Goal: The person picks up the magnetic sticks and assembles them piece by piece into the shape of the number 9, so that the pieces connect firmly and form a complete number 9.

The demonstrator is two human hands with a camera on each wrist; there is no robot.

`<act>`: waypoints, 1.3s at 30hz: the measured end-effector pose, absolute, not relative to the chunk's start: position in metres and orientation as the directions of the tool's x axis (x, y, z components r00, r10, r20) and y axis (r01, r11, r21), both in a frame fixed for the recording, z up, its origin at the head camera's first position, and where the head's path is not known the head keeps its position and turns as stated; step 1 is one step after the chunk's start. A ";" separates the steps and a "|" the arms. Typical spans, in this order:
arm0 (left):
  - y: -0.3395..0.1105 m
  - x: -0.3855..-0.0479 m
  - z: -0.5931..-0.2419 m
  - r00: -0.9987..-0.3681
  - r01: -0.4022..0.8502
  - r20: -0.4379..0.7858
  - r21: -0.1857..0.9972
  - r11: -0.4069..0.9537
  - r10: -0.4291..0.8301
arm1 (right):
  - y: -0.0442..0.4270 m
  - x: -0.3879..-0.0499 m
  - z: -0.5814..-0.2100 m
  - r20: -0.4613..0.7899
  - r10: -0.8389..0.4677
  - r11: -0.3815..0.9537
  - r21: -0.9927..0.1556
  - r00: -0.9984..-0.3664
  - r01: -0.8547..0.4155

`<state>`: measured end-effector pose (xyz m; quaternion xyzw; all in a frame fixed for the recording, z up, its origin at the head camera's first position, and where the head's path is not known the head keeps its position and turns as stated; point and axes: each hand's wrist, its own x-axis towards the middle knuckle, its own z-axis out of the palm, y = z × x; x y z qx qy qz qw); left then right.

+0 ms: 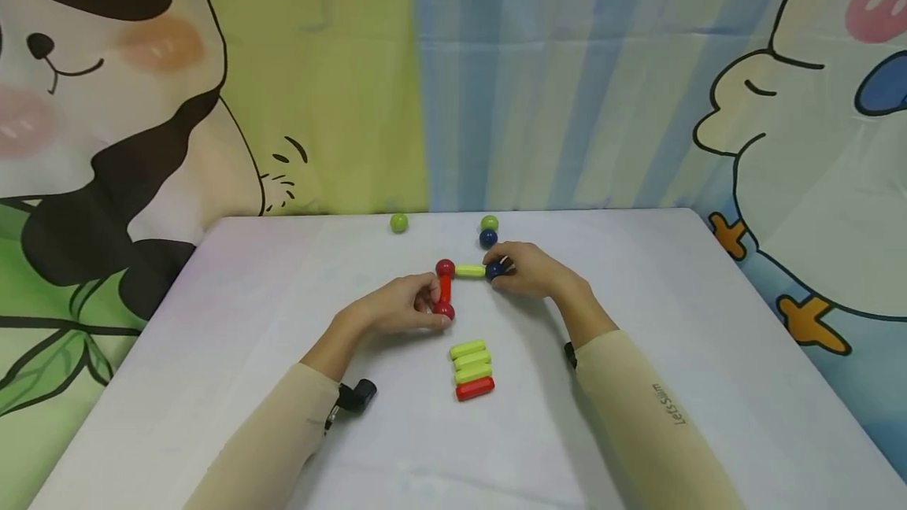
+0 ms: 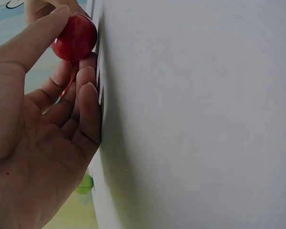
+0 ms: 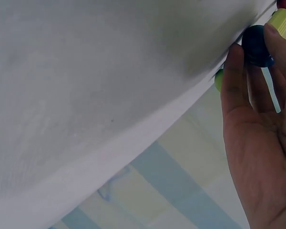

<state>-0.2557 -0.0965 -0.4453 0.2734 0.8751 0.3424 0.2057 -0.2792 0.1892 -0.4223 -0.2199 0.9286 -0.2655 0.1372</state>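
My left hand (image 1: 393, 307) holds the nearer red ball (image 1: 444, 311), its thumb pressed against the ball in the left wrist view. From that ball a red rod (image 1: 445, 288) runs to a farther red ball (image 1: 445, 267). A yellow-green rod (image 1: 470, 271) reaches from the farther ball rightward to a dark blue ball (image 1: 494, 271). Between thumb and fingers my right hand (image 1: 534, 271) pinches this blue ball (image 3: 256, 46). Together the pieces form a corner shape on the white table. The fingers partly hide both held balls in the head view.
Nearer the person lie several loose yellow-green rods (image 1: 471, 362) in a stack, with a red rod (image 1: 475, 389) at its near end. Toward the far edge of the table (image 1: 283, 274) sit a green ball (image 1: 399, 223), another green ball (image 1: 490, 223) and a loose blue ball (image 1: 488, 238).
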 end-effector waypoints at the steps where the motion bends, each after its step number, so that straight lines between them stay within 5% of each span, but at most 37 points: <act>1: -0.099 -0.255 -0.446 -0.771 0.334 -0.172 0.711 0.619 0.613 | 0.187 -0.280 -0.422 -0.140 -0.482 0.764 -0.551 -0.865 -0.336; 9: -0.101 -0.256 -0.446 -0.771 0.318 -0.177 0.726 0.610 0.612 | 0.183 -0.280 -0.421 -0.163 -0.449 0.781 -0.549 -0.878 -0.297; 18: -0.093 -0.253 -0.447 -0.767 0.301 -0.201 0.726 0.619 0.609 | 0.185 -0.263 -0.417 -0.050 -0.466 0.774 -0.506 -0.883 -0.380; 32: -0.101 -0.256 -0.443 -0.758 0.306 -0.189 0.741 0.597 0.624 | 0.178 -0.242 -0.407 0.019 -0.573 0.676 -0.553 -0.819 -0.486; 39: -0.103 -0.254 -0.445 -0.741 0.301 -0.173 0.778 0.552 0.649 | 0.169 -0.231 -0.410 -0.046 -0.617 0.663 -0.568 -0.786 -0.487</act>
